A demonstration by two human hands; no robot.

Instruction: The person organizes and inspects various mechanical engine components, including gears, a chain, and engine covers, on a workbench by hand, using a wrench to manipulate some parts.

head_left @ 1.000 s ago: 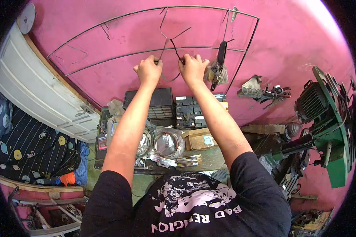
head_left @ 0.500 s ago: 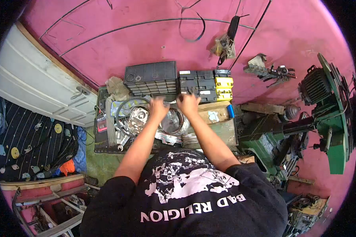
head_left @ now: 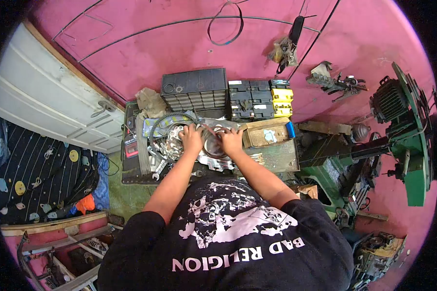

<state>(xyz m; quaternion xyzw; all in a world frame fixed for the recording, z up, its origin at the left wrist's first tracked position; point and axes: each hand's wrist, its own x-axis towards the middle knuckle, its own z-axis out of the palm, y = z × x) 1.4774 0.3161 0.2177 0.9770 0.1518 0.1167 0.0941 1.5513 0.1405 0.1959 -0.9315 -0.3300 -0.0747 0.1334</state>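
My left hand (head_left: 192, 139) rests over patterned metal parts (head_left: 174, 140) on the workbench, its bent fingers apart. Close on its right, my right hand (head_left: 230, 140) has its fingers curled at the edge of a dark round ring (head_left: 212, 147); the fingertips are partly hidden. A thin brownish strip (head_left: 209, 129) shows between the hands, and I cannot make out what it belongs to. Shiny silver wrapping (head_left: 215, 161) lies beneath the ring. Left of my left hand, a black belt or hose (head_left: 161, 125) curves round the metal parts.
Behind my hands stand a dark drawer cabinet (head_left: 194, 89) and black and yellow batteries (head_left: 260, 100). An open cardboard box (head_left: 252, 136) lies to the right. A wrench (head_left: 159, 168) sits near the front edge. A green drill press (head_left: 412, 169) is at far right.
Both hands have come down and nearer me, from blurred closed shapes to bent fingers over the parts. The view has shifted slightly, and the round ring is now partly covered by my right hand.
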